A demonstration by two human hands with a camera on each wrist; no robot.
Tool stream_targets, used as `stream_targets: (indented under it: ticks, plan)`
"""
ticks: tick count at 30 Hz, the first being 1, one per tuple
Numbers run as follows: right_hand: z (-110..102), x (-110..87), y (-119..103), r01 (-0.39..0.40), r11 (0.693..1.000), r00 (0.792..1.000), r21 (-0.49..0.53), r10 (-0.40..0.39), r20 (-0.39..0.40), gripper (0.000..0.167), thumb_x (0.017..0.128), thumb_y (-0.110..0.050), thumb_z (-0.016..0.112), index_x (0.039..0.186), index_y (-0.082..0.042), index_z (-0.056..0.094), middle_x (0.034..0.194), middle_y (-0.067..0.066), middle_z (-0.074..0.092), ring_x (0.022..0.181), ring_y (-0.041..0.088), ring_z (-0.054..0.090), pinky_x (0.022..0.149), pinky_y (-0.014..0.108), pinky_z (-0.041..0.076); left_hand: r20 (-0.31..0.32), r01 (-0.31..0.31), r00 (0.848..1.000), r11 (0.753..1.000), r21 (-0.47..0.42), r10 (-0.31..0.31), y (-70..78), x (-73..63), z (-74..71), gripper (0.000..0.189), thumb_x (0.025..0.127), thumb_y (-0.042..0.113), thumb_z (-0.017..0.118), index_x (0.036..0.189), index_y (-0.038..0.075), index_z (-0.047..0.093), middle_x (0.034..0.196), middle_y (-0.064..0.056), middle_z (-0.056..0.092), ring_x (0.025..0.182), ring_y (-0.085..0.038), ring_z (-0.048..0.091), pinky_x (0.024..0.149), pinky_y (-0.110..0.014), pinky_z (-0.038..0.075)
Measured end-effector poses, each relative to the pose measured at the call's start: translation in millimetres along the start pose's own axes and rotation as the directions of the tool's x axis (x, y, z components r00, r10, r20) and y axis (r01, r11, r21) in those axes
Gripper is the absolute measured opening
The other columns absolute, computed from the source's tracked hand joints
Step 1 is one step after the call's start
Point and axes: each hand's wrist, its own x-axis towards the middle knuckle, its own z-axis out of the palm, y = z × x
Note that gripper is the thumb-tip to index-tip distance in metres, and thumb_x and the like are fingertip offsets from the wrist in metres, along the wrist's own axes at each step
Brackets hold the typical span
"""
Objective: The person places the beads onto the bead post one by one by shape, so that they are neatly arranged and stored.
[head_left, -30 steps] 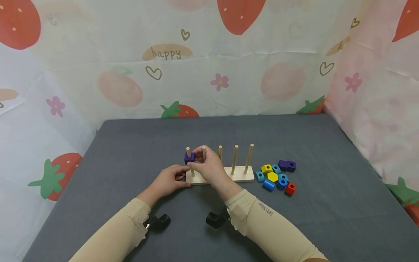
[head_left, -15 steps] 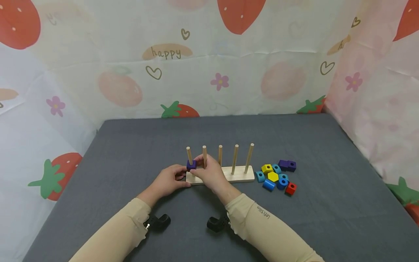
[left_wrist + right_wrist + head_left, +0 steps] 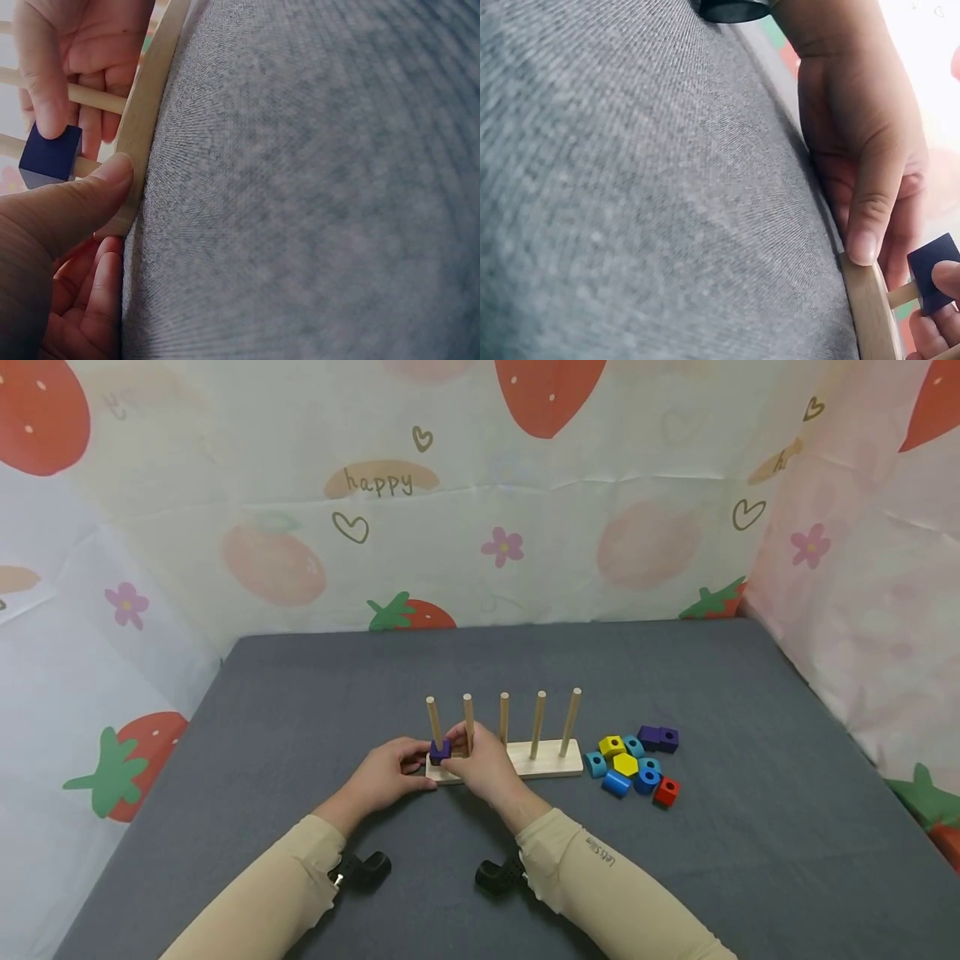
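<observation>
A small dark purple block is threaded on the leftmost peg of a wooden peg stand. My right hand pinches it between thumb and fingers. In the left wrist view a short length of bare peg shows between the block and the base. My left hand grips the base's left end, its thumb on the front side and its other fingers curled around the end. The other pegs stand upright and bare, with my right hand around the second one's lower part.
Right of the stand lie several loose blocks: a purple pair, yellow ones, a blue cylinder, light blue pieces and a red cube. A grey cloth covers the table, with a printed curtain behind.
My right hand has lowered the purple block along the leftmost peg, from near its top to close above the base. My left hand has stayed at the stand's end.
</observation>
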Motion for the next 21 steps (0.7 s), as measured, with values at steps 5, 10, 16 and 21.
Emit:
stream_targets:
  ticks: [5,10,16,21]
  plan:
    - [0.4,-0.3,0.3,0.013,0.999,1.000,-0.046,-0.014,-0.013,0.030,0.076,-0.001,0.070,0.100,-0.008,0.055,0.097,0.006,0.061,0.094,0.020,0.059,0.083,0.036,0.046,-0.001,0.011,1.000,1.000,-0.001,-0.011,-0.8,0.3,0.9,0.051,0.072,0.026,0.078,0.117,0.009,0.062,0.104,-0.001,0.060,0.095,-0.011,0.058,0.083,-0.029,0.049]
    - [0.2,0.3,-0.1,0.004,0.996,1.000,-0.085,-0.005,-0.017,0.031,0.075,-0.001,0.071,0.100,-0.008,0.053,0.098,0.005,0.061,0.095,0.020,0.059,0.085,0.036,0.046,0.002,0.013,1.000,1.000,-0.013,-0.013,0.2,-0.3,0.5,0.052,0.072,0.025,0.078,0.118,0.008,0.061,0.106,-0.002,0.060,0.096,-0.012,0.058,0.083,-0.029,0.049]
    - [-0.5,0.3,-0.7,-0.010,0.996,1.000,-0.087,0.010,-0.005,0.032,0.076,-0.001,0.071,0.101,-0.008,0.053,0.100,0.006,0.061,0.097,0.021,0.059,0.086,0.036,0.047,0.003,0.013,1.000,1.000,-0.024,-0.013,0.5,-0.6,0.1,0.053,0.072,0.025,0.078,0.119,0.008,0.060,0.108,-0.003,0.060,0.097,-0.013,0.058,0.084,-0.029,0.049]
    - [-1.4,0.3,-0.3,-0.006,0.997,1.000,-0.079,0.006,0.006,0.033,0.077,-0.003,0.071,0.105,-0.007,0.053,0.103,0.007,0.061,0.100,0.022,0.059,0.088,0.037,0.046,0.005,0.011,1.000,1.000,-0.018,-0.011,-0.2,-0.5,0.0,0.053,0.072,0.027,0.078,0.119,0.009,0.060,0.109,-0.004,0.060,0.097,-0.013,0.058,0.084,-0.030,0.049]
